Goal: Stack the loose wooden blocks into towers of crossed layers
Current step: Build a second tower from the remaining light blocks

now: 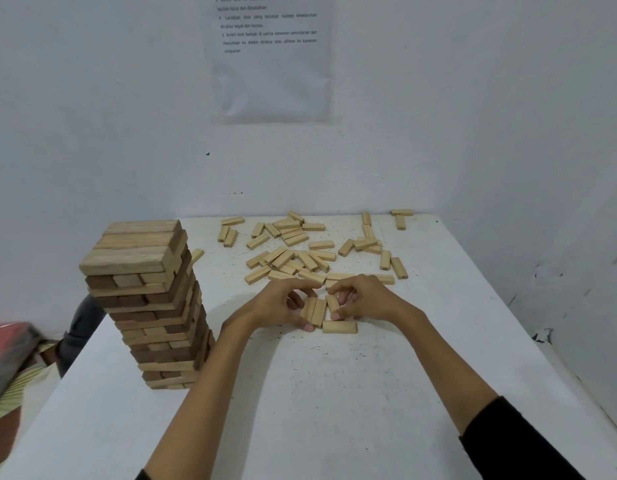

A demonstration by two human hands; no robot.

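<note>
Worktop (334,393): one. Tower (144,299): one; top layer has three blocks, the layers below are too many to count surely. Gathered blocks (315,311) between the grips: three, plus one crosswise block (339,327) at their near end. Loose blocks (293,251) behind: several dozen, overlapping, no exact count. Grips: two, left grip (279,306) and right grip (365,299). Paper sheet (270,57) on wall: one.

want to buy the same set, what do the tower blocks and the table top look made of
Tower blocks: likely bare wood; grain shows, tones run pale tan to darker brown. Table top: white matte coating, perhaps paint or laminate, speckled with dark chips; core unclear.
</note>
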